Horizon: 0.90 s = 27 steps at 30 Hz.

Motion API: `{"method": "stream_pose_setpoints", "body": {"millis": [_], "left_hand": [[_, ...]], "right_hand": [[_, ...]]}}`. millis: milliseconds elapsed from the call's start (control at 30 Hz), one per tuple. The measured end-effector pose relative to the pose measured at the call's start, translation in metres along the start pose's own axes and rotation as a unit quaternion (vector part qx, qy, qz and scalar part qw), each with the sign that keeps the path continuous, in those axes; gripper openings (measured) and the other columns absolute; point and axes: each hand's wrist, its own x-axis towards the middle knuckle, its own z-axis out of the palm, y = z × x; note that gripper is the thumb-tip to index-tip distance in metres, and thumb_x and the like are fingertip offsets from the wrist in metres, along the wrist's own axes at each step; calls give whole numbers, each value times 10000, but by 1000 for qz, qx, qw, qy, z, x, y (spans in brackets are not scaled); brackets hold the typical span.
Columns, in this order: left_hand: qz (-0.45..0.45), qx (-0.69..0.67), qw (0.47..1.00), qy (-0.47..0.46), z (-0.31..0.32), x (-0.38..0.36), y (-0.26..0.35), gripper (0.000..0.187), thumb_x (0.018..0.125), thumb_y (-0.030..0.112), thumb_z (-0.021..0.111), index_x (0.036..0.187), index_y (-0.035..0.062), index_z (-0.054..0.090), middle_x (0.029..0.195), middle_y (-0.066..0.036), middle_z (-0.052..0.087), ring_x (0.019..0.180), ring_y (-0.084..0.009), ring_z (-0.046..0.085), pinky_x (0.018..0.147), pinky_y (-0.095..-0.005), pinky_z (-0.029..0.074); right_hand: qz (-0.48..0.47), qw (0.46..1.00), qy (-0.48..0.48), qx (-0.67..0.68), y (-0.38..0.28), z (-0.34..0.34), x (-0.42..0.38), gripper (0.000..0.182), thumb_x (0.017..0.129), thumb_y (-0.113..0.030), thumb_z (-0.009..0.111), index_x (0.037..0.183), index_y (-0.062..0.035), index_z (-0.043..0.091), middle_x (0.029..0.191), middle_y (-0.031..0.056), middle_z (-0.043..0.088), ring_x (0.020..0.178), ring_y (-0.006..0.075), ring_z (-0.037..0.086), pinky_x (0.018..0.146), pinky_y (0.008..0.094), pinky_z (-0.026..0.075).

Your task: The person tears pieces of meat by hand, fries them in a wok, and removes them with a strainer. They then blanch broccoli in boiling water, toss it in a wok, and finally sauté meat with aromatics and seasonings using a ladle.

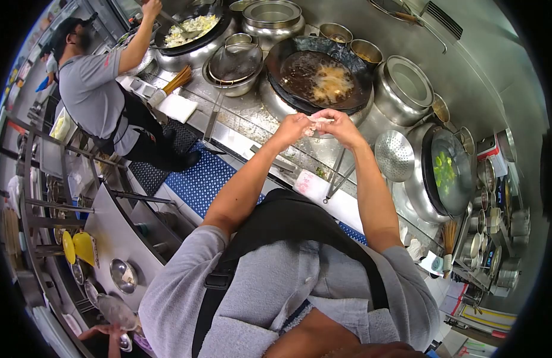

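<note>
Both my hands are raised in front of the near rim of a wok [282,64] of dark, bubbling oil. Between them is a pale, soft, ragged piece of food [313,126], which looks like raw meat. My left hand [292,129] pinches it from the left. My right hand [342,127] has its fingers closed on the other side. Golden pieces of frying food [334,82] foam in the right half of the oil. Below my right hand, a perforated ladle [394,156] rests on the steel counter.
A wire strainer [235,62] sits on a pot left of the wok. At right, another wok [452,161] holds green vegetables in liquid. A lidded pot [409,82] stands between the woks. A co-worker [97,89] stirs a wok of chopped food [192,30] at upper left.
</note>
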Motion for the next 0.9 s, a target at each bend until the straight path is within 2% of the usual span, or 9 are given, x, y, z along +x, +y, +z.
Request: {"method": "stream_pose_setpoints", "body": {"millis": [67,167,300,400,600,633,733,833,900], "left_hand": [[-31,-6,1000,-3,-1,-6,7,206,923,250,674,946,47,698,796,10,644,717,-57,585,626,-225,457],[-55,82,994,-48,5,-16,16,245,896,298,692,898,53,704,823,2,666,688,-68,568,583,-239,439],[-41,49,995,-71,11,-18,12,246,887,299,704,919,56,732,830,19,684,661,-50,571,569,-213,423],[-77,60,993,-64,6,-20,16,211,882,259,675,915,59,733,822,10,684,674,-57,576,592,-214,438],[-38,108,991,-72,13,-24,12,188,878,227,649,861,52,715,799,-12,672,707,-74,583,607,-225,445],[-48,97,992,-63,14,-23,10,171,890,207,639,882,51,706,816,-19,669,710,-83,588,611,-232,454],[-60,-94,993,-48,19,-27,8,143,902,175,625,912,49,691,827,-21,657,684,-97,584,615,-237,460],[-94,-182,978,-27,20,-32,8,101,910,140,609,909,51,655,814,-18,633,681,-105,577,579,-240,448],[-67,-279,957,-45,-9,-27,7,78,911,129,605,885,60,632,790,-13,616,663,-105,562,547,-240,429]], "right_hand": [[-8,1000,-17,1,13,-9,4,268,935,-120,673,1190,-43,642,962,15,681,790,97,614,738,267,538],[-5,1000,12,20,22,-11,5,289,938,-109,658,1215,-27,637,967,31,685,824,92,634,754,257,533],[17,999,14,34,13,5,-5,292,932,-105,665,1210,-18,659,901,19,690,759,67,604,701,228,495],[7,999,-6,-31,11,5,-12,272,919,-126,688,1169,-19,684,886,15,695,728,60,591,666,230,487],[26,990,10,-137,23,-16,-14,243,904,-137,707,1114,-13,698,837,12,684,649,58,561,586,243,475],[20,992,16,-120,24,-17,-17,236,905,-136,706,1104,-9,698,826,11,679,645,59,558,586,244,475],[6,996,34,-83,24,-16,-23,220,909,-134,701,1081,2,698,798,9,665,638,60,553,585,246,477],[13,995,63,-81,32,-17,-26,212,918,-127,688,1079,10,693,791,6,654,644,64,553,592,252,481],[33,990,105,-94,56,-35,-30,206,927,-117,674,1088,10,686,805,3,643,654,72,553,601,261,488]]}}
